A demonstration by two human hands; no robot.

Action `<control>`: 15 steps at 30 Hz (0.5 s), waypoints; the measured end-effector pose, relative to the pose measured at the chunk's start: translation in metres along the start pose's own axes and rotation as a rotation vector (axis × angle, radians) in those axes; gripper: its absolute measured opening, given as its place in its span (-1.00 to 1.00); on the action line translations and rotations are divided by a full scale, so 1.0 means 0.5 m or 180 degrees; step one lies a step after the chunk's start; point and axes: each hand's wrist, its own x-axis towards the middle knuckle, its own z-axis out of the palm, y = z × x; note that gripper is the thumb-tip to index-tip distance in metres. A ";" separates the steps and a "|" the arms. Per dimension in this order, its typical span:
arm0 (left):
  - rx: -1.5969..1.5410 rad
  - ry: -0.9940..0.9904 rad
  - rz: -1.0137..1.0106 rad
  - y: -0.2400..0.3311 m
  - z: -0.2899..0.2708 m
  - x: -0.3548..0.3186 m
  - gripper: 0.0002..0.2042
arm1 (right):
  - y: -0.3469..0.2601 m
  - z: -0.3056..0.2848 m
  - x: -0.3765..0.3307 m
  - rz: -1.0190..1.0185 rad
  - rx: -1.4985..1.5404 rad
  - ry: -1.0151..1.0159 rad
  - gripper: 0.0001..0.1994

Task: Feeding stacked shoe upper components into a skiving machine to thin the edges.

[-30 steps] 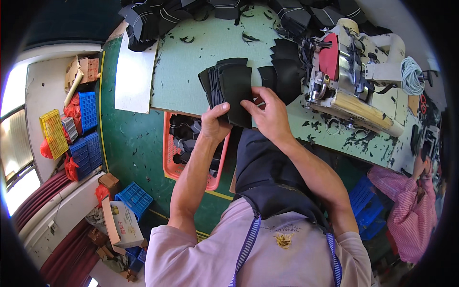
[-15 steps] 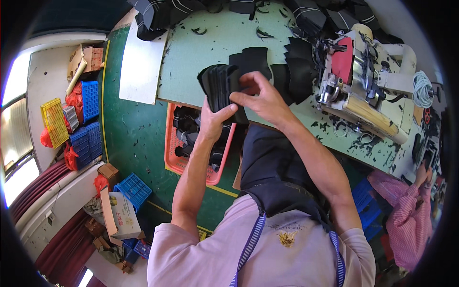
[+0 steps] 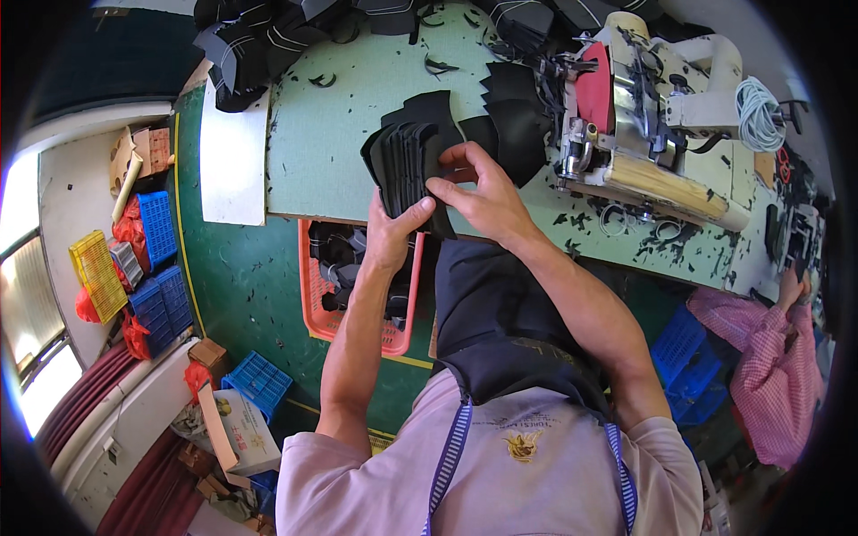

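My left hand [image 3: 393,234] grips the lower edge of a fanned stack of black cut pieces [image 3: 407,159] that rests on the pale green worktable [image 3: 335,116]. On the right side of that stack lies my right hand [image 3: 478,192], its fingers pinching the topmost pieces. More black pieces [image 3: 514,112] lie just beyond, beside a white sewing machine [image 3: 639,107] with a red panel.
An orange crate [image 3: 315,290] of black pieces stands on the green floor under the table edge. A white board [image 3: 231,152] lies at the table's left end. Blue and yellow crates [image 3: 161,259] sit at far left. A person in a pink checked sleeve [image 3: 769,348] works at right.
Both hands have shifted slightly up and right with the stack. The pieces are now fanned wider between my fingers.
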 end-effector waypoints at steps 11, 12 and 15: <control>-0.0030 -0.0348 0.0155 -0.017 -0.015 -0.013 -0.37 | -0.054 0.032 -0.052 -0.0902 -0.1129 0.0698 -0.60; -0.0022 -0.0353 0.0155 -0.024 -0.023 -0.010 -0.37 | -0.054 0.034 -0.054 -0.0939 -0.1200 0.0701 -0.63; -0.0376 -0.0047 0.0030 -0.014 0.006 -0.010 -0.44 | -0.041 0.021 -0.049 -0.0640 -0.1509 0.0853 -0.66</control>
